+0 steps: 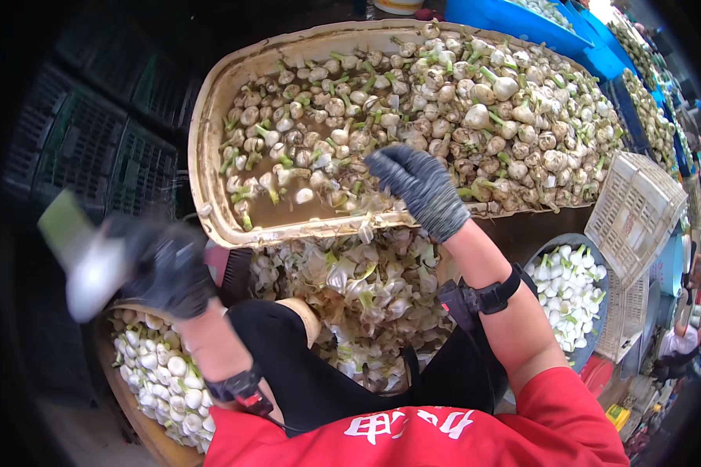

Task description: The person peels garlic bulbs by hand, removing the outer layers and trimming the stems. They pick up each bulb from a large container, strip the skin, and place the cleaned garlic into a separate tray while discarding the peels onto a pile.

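Observation:
My left hand (163,265), in a dark glove and smeared by motion, has a white garlic bulb (93,282) with a green stem at its fingers. Below that hand stands a round tub (101,358) of peeled white garlic (160,370). Over the near edge of a large cream basin (210,156), my right hand (420,187) in a grey glove reaches in with its fingers stretched forward and loosely bent. No object shows in it, though its palm side is hidden. Unpeeled garlic bulbs (514,117) heap up on the basin's right; others lie in brown water on its left.
Peeled garlic skins (366,296) pile up between my knees and the basin. On the right are a round grey tub (596,311) of white garlic and a cream plastic crate (639,206). Dark crates (86,140) line the left; blue bins (514,23) stand behind.

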Available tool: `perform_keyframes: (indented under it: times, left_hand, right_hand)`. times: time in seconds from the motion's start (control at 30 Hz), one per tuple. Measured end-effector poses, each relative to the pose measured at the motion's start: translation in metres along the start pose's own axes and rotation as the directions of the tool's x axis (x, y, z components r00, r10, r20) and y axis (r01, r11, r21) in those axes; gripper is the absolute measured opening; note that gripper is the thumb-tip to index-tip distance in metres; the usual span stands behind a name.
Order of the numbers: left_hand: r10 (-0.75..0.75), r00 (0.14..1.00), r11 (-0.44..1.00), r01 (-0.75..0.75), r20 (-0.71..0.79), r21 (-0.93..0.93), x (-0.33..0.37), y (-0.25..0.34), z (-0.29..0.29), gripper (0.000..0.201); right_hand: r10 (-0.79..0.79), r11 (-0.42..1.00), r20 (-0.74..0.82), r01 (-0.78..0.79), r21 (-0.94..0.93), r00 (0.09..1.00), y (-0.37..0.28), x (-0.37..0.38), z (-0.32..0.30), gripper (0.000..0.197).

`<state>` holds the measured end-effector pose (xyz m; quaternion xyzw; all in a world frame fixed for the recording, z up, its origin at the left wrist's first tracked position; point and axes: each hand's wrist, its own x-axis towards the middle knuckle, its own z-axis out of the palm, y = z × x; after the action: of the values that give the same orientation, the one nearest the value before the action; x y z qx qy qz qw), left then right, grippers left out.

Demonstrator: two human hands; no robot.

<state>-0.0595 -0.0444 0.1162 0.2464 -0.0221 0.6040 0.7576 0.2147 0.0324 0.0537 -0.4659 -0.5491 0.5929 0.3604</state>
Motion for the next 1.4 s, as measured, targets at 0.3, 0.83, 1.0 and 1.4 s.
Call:
perform_keyframes:
  times: [0.3,0.83,1.0,1.4]
  left_hand:
    - [-0.180,0.171,0.047,0.985,-0.969,0.165,0.009,-0.024,-0.246,0.038]
    - [-0.312,0.288,0.846,0.517,-0.905,-0.127,0.043,-0.083,-0.180,0.031]
    - [-0.237,0.577,0.910,0.414,-0.782,0.030,0.026,-0.084,-0.084,0.038]
    - [-0.269,0.440,0.936,0.328,-0.857,-0.125,0.017,-0.110,-0.062,0.043]
  right_hand:
    - [0.086,0.756,0.209,0.073,-0.651,0.974,0.003,-0.002,0.018,0.048]
    - [-0.236,0.626,0.151,0.269,-0.732,0.960,0.004,0.001,0.011,0.015]
    - [-0.456,0.655,0.121,0.425,-0.624,0.882,-0.014,-0.008,0.025,0.016]
    - [-0.454,0.325,0.327,0.496,-0.805,0.828,0.000,-0.012,0.030,0.015]
